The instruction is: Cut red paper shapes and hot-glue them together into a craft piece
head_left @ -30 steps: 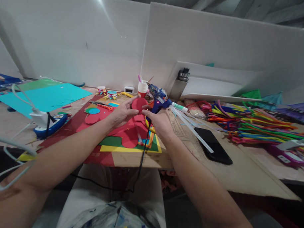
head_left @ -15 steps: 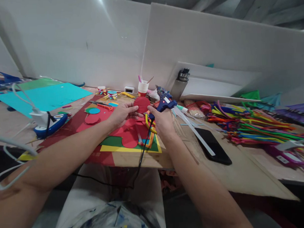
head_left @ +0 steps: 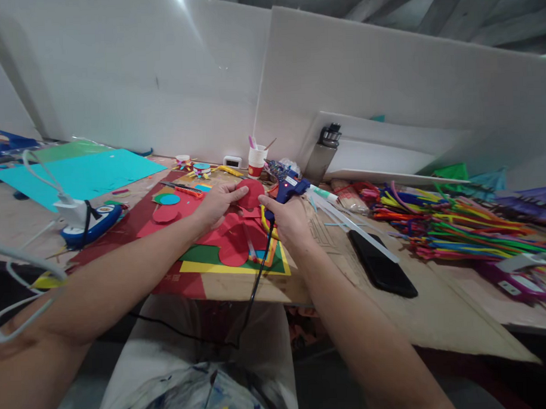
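Observation:
My left hand (head_left: 219, 203) pinches a red paper circle (head_left: 251, 193) above the worktable. My right hand (head_left: 288, 219) grips a blue hot glue gun (head_left: 290, 187) whose red light is on; a clear glue stick (head_left: 358, 230) pokes out behind it to the right, and its black cord (head_left: 257, 270) drops over the table edge. The gun's nozzle is close to the circle's right edge. Below both hands lie red paper shapes (head_left: 233, 244) on a green and yellow sheet (head_left: 198, 258).
A black phone (head_left: 382, 266) lies right of my right hand. Several coloured pipe cleaners (head_left: 453, 225) are piled at the right. A paper cup (head_left: 256, 159) and a metal bottle (head_left: 322, 148) stand at the back. Teal paper (head_left: 79, 172) and a second blue glue gun (head_left: 92, 226) sit left.
The glue gun has tilted and shifted, its glue stick swinging lower to the right. The red circle stays pinched in my left hand, now a little lower and closer to the nozzle.

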Action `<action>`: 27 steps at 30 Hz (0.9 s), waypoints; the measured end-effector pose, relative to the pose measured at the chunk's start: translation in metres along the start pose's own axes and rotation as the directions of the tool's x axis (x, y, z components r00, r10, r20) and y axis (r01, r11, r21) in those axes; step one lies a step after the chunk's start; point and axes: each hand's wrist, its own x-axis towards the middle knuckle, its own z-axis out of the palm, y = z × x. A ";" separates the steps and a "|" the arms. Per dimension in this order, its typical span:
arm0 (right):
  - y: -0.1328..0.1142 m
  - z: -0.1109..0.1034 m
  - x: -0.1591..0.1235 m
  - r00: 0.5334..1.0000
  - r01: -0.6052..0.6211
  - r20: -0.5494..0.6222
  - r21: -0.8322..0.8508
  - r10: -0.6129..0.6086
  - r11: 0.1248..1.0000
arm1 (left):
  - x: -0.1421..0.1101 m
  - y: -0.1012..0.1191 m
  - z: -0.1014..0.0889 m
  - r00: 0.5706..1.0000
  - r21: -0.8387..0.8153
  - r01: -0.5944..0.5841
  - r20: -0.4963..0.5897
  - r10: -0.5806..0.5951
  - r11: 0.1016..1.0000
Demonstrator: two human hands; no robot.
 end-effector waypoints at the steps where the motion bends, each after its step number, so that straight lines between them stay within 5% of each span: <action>1: 0.002 0.000 0.001 1.000 0.004 0.003 0.002 -0.004 1.000 | 0.001 0.000 0.000 1.000 -0.022 0.015 0.000 -0.015 1.000; 14: 0.004 0.002 0.001 0.986 -0.022 0.168 0.145 -0.002 0.989 | 0.002 0.000 0.000 0.980 -0.182 0.198 0.048 -0.193 0.963; 27: 0.004 -0.001 0.004 0.992 -0.037 0.122 0.191 0.014 0.981 | 0.005 -0.004 -0.006 0.991 -0.078 0.051 0.130 -0.041 0.996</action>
